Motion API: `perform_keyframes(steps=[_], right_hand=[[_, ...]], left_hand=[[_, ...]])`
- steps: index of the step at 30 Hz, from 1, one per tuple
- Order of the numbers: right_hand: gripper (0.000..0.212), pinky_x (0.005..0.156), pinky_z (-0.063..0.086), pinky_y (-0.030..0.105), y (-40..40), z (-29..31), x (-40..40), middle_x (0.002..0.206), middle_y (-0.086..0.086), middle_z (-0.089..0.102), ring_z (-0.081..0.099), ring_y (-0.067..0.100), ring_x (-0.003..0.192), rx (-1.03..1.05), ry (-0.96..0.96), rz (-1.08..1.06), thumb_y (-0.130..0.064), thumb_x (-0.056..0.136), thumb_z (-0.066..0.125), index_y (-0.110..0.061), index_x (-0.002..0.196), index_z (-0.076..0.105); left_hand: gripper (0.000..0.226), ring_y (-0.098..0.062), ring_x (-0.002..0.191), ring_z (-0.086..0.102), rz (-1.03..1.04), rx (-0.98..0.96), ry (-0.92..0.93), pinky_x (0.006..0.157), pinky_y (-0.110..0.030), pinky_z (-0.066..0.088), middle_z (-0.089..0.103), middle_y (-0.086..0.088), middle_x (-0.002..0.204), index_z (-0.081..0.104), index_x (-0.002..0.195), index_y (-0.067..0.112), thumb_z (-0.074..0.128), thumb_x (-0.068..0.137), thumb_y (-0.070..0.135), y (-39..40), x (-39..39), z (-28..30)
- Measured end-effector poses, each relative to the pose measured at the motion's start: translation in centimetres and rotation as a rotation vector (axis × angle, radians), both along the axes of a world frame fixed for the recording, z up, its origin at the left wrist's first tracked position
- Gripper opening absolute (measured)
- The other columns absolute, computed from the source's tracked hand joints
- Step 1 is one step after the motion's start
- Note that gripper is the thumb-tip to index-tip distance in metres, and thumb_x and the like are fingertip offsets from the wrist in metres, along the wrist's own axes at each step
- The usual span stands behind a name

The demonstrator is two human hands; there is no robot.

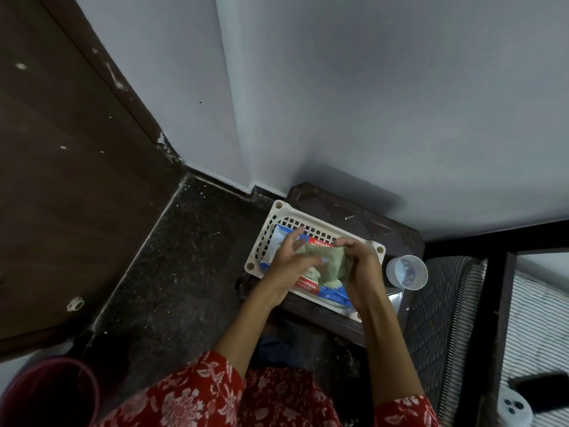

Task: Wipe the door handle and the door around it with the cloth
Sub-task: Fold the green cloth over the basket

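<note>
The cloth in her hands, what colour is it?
Pale green. The cloth shows in the head view, held over the basket.

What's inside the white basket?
The white basket holds a blue and red packet. Both hands, left hand and right hand, hold a green cloth above it, hiding the middle.
</note>
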State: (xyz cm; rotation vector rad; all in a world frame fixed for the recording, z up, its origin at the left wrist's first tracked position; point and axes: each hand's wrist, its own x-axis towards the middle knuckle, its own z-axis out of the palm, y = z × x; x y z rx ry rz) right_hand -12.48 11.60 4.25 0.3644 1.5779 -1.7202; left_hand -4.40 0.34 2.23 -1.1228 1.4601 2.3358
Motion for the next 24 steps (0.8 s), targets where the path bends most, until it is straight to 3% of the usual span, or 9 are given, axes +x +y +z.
perform_keyframes(steps=[3,6,9,11,13,15,18,21,24], right_hand=[[0.02,0.054,0.049,0.028,-2.0,3.0,0.3,0.072,0.016,0.066,0.061,0.025,0.062,-0.151,-0.024,0.19,-0.004,0.084,0.042,-0.006,0.082,0.062],[0.026,0.043,0.039,0.02,-6.0,6.3,0.9,0.064,0.006,0.066,0.055,0.017,0.05,-0.081,0.149,0.523,0.013,0.073,0.055,-0.005,0.091,0.063],[0.035,0.043,0.042,0.017,-11.5,10.7,1.9,0.062,-0.002,0.069,0.058,0.006,0.049,-0.101,0.286,0.822,0.019,0.072,0.058,-0.008,0.093,0.065],[0.036,0.05,0.046,0.017,-15.3,13.8,2.7,0.066,-0.001,0.07,0.062,0.008,0.057,-0.177,0.339,0.965,0.018,0.073,0.06,-0.012,0.091,0.068],[0.034,0.056,0.05,0.018,-19.1,17.0,4.5,0.072,0.001,0.072,0.066,0.01,0.065,-0.266,0.39,1.103,0.015,0.074,0.063,-0.015,0.088,0.071],[0.025,0.066,0.055,0.025,-22.5,19.4,6.7,0.077,0.007,0.073,0.068,0.016,0.071,-0.324,0.471,1.176,0.006,0.075,0.069,-0.016,0.083,0.074],[0.01,0.074,0.053,0.035,-27.1,21.5,11.7,0.086,0.015,0.07,0.066,0.02,0.077,-0.356,0.726,1.185,-0.005,0.075,0.075,-0.015,0.076,0.075],[0.009,0.081,0.055,0.028,-30.3,22.7,17.9,0.094,-0.003,0.067,0.065,0.006,0.084,-0.391,0.977,1.217,-0.011,0.078,0.072,-0.018,0.084,0.075],[0.024,0.075,0.056,0.018,-31.7,23.5,24.6,0.092,-0.015,0.071,0.066,-0.005,0.084,-0.549,0.986,1.303,-0.01,0.086,0.062,-0.028,0.102,0.069]], left_hand=[[0.055,-0.004,0.127,0.044,-0.037,-0.355,0.165,0.107,-0.026,0.035,0.049,0.007,0.136,0.059,0.121,0.029,0.076,0.077,0.002,-2.5,1.9,2.7],[0.03,0.002,0.09,0.063,0.033,-0.544,0.201,0.089,-0.024,0.046,0.07,0.006,0.094,0.07,0.082,0.024,0.075,0.075,-0.005,-6.4,4.6,6.7],[0.034,-0.003,0.069,0.06,0.076,-0.625,0.139,0.077,-0.02,0.047,0.065,0.008,0.069,0.068,0.089,0.024,0.079,0.072,-0.003,-11.0,8.7,11.8],[0.037,-0.008,0.075,0.06,0.061,-0.715,0.109,0.079,-0.023,0.047,0.062,0.005,0.076,0.069,0.096,0.023,0.083,0.069,0.002,-13.2,11.5,14.9],[0.023,-0.011,0.082,0.063,0.136,-0.85,0.084,0.08,-0.024,0.049,0.063,0.004,0.083,0.073,0.086,0.018,0.083,0.07,0.005,-14.8,14.5,17.6],[0.013,-0.009,0.076,0.064,0.328,-0.915,0.046,0.074,-0.024,0.05,0.066,0.004,0.078,0.072,0.076,0.016,0.079,0.075,0.006,-15.9,17.1,19.7],[0.013,-0.013,0.062,0.065,0.825,-0.797,0.064,0.062,-0.027,0.054,0.069,-0.001,0.065,0.069,0.074,0.011,0.071,0.082,0.0,-17.1,21.2,22.5],[0.014,-0.016,0.056,0.068,1.23,-0.656,0.124,0.054,-0.025,0.057,0.071,-0.006,0.063,0.061,0.075,0.005,0.069,0.082,-0.004,-17.8,25.3,24.5],[0.007,-0.02,0.068,0.072,1.435,-0.643,0.166,0.057,-0.023,0.057,0.073,-0.009,0.074,0.063,0.082,0.002,0.068,0.083,-0.004,-18.0,30.1,25.3]])
